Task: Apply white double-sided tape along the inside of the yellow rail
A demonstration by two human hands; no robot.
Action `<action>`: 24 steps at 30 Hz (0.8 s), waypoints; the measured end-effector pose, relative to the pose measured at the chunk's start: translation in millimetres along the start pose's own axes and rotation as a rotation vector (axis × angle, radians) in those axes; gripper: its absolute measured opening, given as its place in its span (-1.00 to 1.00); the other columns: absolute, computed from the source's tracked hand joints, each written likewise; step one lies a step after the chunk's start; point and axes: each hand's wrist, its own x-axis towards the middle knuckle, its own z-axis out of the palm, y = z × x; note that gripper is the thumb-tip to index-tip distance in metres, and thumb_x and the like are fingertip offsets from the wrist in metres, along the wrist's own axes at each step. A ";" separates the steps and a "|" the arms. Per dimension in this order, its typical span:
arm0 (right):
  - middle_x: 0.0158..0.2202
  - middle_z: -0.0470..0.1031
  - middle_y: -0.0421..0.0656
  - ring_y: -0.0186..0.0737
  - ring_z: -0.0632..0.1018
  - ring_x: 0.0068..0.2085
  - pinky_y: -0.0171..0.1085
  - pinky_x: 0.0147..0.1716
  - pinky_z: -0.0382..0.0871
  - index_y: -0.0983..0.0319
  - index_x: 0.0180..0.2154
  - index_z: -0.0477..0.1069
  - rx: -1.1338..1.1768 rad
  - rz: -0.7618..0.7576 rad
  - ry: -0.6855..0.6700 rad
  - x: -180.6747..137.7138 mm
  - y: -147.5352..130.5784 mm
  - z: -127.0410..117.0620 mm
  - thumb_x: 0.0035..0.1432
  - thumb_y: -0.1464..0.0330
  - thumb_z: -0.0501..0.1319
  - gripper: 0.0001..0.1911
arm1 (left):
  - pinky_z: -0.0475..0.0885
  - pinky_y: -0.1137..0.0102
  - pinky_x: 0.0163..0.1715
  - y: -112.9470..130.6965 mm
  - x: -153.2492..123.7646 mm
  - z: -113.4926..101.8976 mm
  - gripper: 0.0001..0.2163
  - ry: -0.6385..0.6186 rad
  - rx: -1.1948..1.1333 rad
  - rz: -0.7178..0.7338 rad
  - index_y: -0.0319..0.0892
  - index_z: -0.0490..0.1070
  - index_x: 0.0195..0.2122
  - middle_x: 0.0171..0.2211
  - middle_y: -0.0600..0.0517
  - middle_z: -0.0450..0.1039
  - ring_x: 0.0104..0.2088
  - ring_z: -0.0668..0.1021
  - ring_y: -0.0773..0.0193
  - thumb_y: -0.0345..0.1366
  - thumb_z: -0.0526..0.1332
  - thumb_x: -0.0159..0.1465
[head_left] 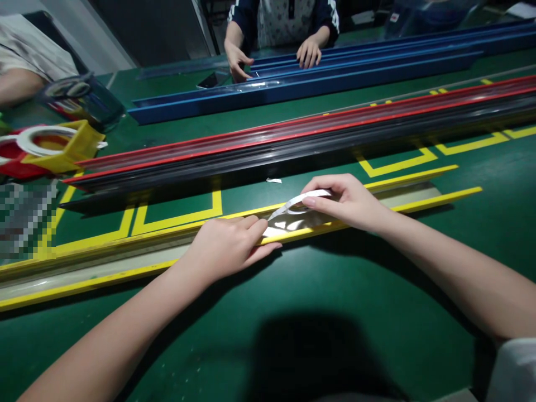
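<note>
A long channel strip with yellow edges (104, 274) lies slantwise across the table under both hands. My left hand (228, 245) is closed on its near edge, the fingers inside the channel and the thumb along the outside. From those fingertips a narrow white tape strip (288, 205) arches up to my right hand (345, 201), which pinches it between thumb and fingers. The strip curls into a loop by the right fingertips. Beneath it, a shiny patch (293, 221) shows in the channel. The left fingertips are partly hidden.
Beyond the channel lie black strips (234, 162) and a red-edged strip (259, 137). Farther back are blue strips (251, 95), with a co-worker's hands (309, 53) on them. A yellow tape dispenser (86, 148) and a clear container (84, 100) stand at left.
</note>
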 end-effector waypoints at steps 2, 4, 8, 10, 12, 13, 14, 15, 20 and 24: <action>-0.40 0.51 -0.14 -0.27 0.48 -0.35 -0.36 -0.40 0.28 0.31 -0.29 0.54 0.013 -0.010 -0.002 -0.1 0.2 0.2 0.14 0.16 0.26 -0.68 | 0.11 0.37 -0.56 -0.3 -1.3 0.7 -0.56 0.008 0.001 -0.004 -0.15 0.35 -0.31 -0.38 0.01 0.52 -0.45 0.54 0.21 0.08 -0.11 0.38; -0.40 0.52 -0.14 -0.27 0.48 -0.36 -0.36 -0.40 0.28 0.31 -0.29 0.54 0.018 -0.014 -0.004 -0.1 0.2 0.4 0.14 0.15 0.26 -0.68 | 0.13 0.36 -0.55 0.1 -1.3 1.1 -0.57 0.010 0.005 0.000 -0.15 0.35 -0.33 -0.40 0.01 0.53 -0.44 0.54 0.21 0.08 -0.09 0.37; -0.39 0.52 -0.13 -0.26 0.49 -0.35 -0.35 -0.40 0.28 0.31 -0.30 0.54 0.004 -0.016 0.000 -0.3 -0.4 0.4 0.14 0.15 0.26 -0.67 | 0.14 0.36 -0.53 1.0 -0.6 1.9 -0.58 0.012 0.015 -0.004 -0.14 0.37 -0.34 -0.40 0.00 0.54 -0.43 0.55 0.21 0.07 -0.07 0.37; -0.40 0.52 -0.13 -0.26 0.48 -0.36 -0.35 -0.40 0.28 0.31 -0.30 0.54 -0.001 -0.016 0.000 -0.4 -0.5 0.5 0.14 0.15 0.26 -0.67 | 0.12 0.36 -0.54 1.1 -0.7 2.2 -0.58 0.006 0.012 -0.004 -0.14 0.37 -0.34 -0.39 0.00 0.55 -0.43 0.55 0.20 0.07 -0.07 0.37; -0.40 0.52 -0.14 -0.27 0.48 -0.37 -0.35 -0.40 0.28 0.31 -0.30 0.54 0.000 -0.018 -0.002 -0.5 -0.4 0.6 0.14 0.15 0.26 -0.67 | 0.10 0.36 -0.55 1.3 -0.8 2.3 -0.58 0.003 0.004 -0.003 -0.13 0.36 -0.34 -0.38 0.01 0.55 -0.44 0.55 0.20 0.07 -0.07 0.37; -0.41 0.52 -0.14 -0.27 0.48 -0.37 -0.36 -0.40 0.28 0.31 -0.30 0.54 0.001 -0.020 -0.002 -0.4 -0.2 0.6 0.14 0.15 0.26 -0.67 | 0.09 0.36 -0.55 1.3 -0.7 2.2 -0.59 0.003 0.000 -0.005 -0.13 0.35 -0.34 -0.38 0.01 0.55 -0.44 0.55 0.19 0.07 -0.08 0.37; -0.41 0.51 -0.14 -0.28 0.48 -0.37 -0.36 -0.40 0.27 0.31 -0.30 0.54 0.001 -0.024 -0.001 -0.4 0.0 0.7 0.14 0.15 0.26 -0.67 | 0.08 0.36 -0.56 1.4 -0.7 2.0 -0.59 0.001 -0.003 -0.009 -0.13 0.35 -0.33 -0.38 0.02 0.54 -0.44 0.55 0.19 0.07 -0.08 0.37; -0.41 0.51 -0.15 -0.28 0.48 -0.37 -0.36 -0.41 0.27 0.31 -0.30 0.54 -0.001 -0.028 -0.001 -0.3 0.1 0.7 0.14 0.16 0.26 -0.68 | 0.07 0.36 -0.56 1.5 -0.6 1.7 -0.59 0.002 -0.005 -0.013 -0.13 0.34 -0.33 -0.38 0.02 0.54 -0.45 0.55 0.19 0.07 -0.08 0.37; -0.41 0.52 -0.15 -0.29 0.48 -0.37 -0.37 -0.41 0.27 0.31 -0.30 0.54 -0.016 -0.029 -0.003 0.3 -0.2 0.5 0.15 0.17 0.26 -0.69 | 0.04 0.37 -0.56 1.7 0.4 0.1 -0.59 0.001 -0.024 -0.022 -0.12 0.33 -0.32 -0.38 0.03 0.54 -0.45 0.54 0.19 0.08 -0.09 0.37; -0.41 0.52 -0.15 -0.28 0.49 -0.37 -0.36 -0.41 0.28 0.31 -0.30 0.54 -0.013 -0.012 -0.010 -0.1 -0.7 0.6 0.14 0.17 0.26 -0.69 | 0.05 0.37 -0.55 1.0 1.9 0.0 -0.59 -0.021 -0.060 -0.018 -0.12 0.33 -0.28 -0.32 0.03 0.55 -0.42 0.54 0.20 0.08 -0.10 0.38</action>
